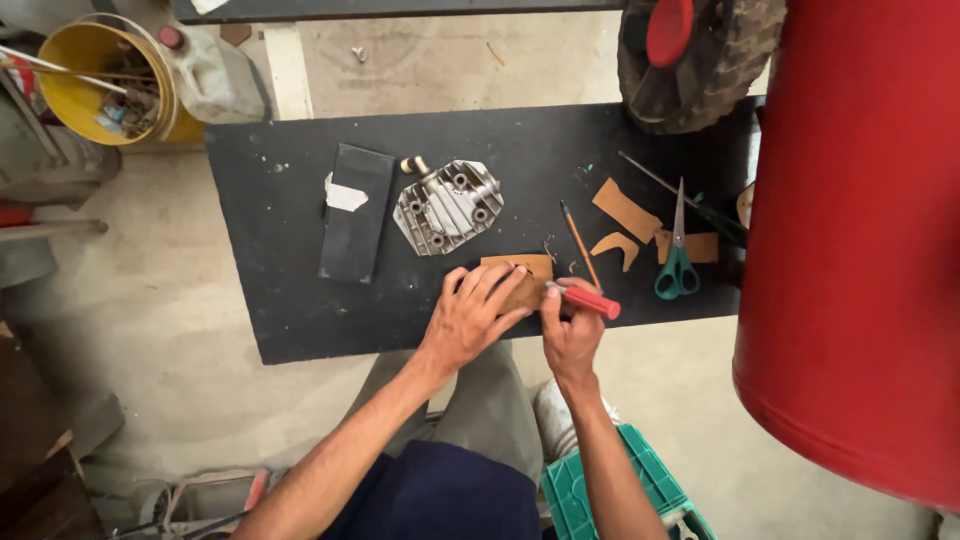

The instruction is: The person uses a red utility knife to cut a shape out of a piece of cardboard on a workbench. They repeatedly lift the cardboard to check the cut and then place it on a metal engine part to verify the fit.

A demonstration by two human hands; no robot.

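Nearest the camera, two bare forearms reach up from the six o'clock edge, over dark blue clothing and a green plastic crate point(610, 490) at about five o'clock. Left hand point(478, 312) lies flat, fingers spread, pressing down a tan piece of sheet material point(520, 275) on the near edge of the black table point(300, 300); that weight looks meant to keep the sheet from sliding. Right hand point(572, 335) has its grip closed around a red-handled knife point(585, 300), thumb and fingers wrapped on the handle, the tip meeting the sheet just beside the left fingertips, angled as if for a controlled cut.

At twelve o'clock from the hands sits a finned grey metal cover point(447, 205) with bolt holes, close enough to compare shapes. At ten o'clock lies a dark rectangular slab point(357, 210) with a white scrap on it. At two o'clock a pencil point(579, 243) lies near tan offcuts point(625, 212), and green-handled scissors point(678, 262) rest within reach of the right hand. A large red cylinder point(860, 250) fills the three o'clock side; a yellow bucket point(95, 80) stands at eleven o'clock.
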